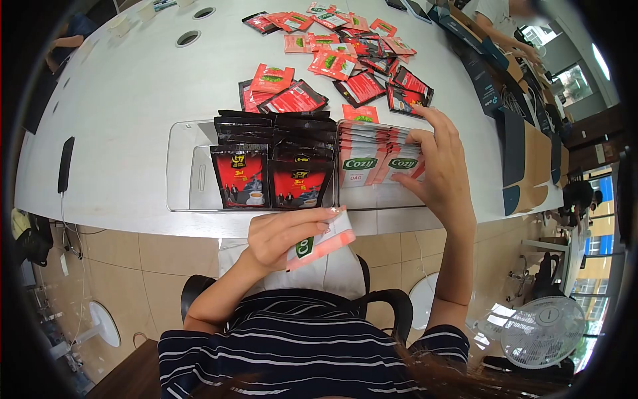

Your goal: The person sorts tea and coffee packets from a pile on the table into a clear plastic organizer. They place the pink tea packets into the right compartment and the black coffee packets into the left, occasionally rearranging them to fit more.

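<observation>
My left hand [276, 236] holds a pink and white Cozy sachet [325, 243] in front of the table edge. At the right of the clear tray [186, 166], my right hand [435, 159] has its thumb and fingers around the end of a row of upright Cozy sachets [359, 166]. Left of that row, in the same tray, stand two rows of black and red G7 coffee sachets [239, 176]. The tray's left part shows its bare bottom.
Loose pink and black-red sachets [332, 63] lie spread behind the tray. A black phone-like object [66, 164] with a cable lies at the left. Opened boxes [518, 153] line the right edge; another person [495, 26] is beyond them.
</observation>
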Tool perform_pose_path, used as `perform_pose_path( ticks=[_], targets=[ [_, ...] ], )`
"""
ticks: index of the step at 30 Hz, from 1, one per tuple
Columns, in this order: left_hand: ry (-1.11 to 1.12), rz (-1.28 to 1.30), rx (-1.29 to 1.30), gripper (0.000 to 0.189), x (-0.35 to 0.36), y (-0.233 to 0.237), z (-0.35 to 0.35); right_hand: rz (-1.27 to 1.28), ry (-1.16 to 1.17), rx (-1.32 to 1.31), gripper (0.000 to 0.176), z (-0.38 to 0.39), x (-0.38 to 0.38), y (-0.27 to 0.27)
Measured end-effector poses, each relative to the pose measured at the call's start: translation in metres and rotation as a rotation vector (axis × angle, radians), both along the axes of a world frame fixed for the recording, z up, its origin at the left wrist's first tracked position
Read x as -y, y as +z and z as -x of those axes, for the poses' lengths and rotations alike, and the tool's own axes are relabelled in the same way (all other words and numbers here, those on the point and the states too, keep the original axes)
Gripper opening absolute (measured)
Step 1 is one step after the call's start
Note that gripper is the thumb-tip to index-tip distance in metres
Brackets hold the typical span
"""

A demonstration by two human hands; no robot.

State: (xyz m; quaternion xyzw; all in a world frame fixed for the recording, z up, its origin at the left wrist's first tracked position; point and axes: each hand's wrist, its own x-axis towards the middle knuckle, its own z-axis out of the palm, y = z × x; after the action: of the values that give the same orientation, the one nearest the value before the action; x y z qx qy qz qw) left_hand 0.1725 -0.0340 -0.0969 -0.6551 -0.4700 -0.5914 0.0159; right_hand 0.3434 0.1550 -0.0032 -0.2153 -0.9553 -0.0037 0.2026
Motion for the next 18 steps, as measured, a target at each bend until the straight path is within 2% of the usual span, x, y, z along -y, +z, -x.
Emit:
perform_pose_path(
  ticks=[8, 14, 17, 18],
  targets=[
    [0.065, -0.075, -0.091, 0.015, 0.004, -0.003, 0.001, 0.031, 0.02, 0.012, 0.055, -0.001, 0.003, 0.003],
    [0.057, -0.144, -0.084, 0.014, 0.0, -0.006, 0.002, 0.072, 0.15, -0.208, 0.048, -0.002, 0.02, 0.012],
    [0.006, -0.122, -0.126, 0.014, 0.003, -0.004, 0.005, 0.478, 0.24, -0.261, 0.042, -0.007, 0.048, 0.007],
    [-0.019, -0.11, -0.145, 0.014, 0.005, -0.003, 0.005, 0.547, 0.282, -0.203, 0.041, -0.004, 0.059, 0.006]
  ],
)
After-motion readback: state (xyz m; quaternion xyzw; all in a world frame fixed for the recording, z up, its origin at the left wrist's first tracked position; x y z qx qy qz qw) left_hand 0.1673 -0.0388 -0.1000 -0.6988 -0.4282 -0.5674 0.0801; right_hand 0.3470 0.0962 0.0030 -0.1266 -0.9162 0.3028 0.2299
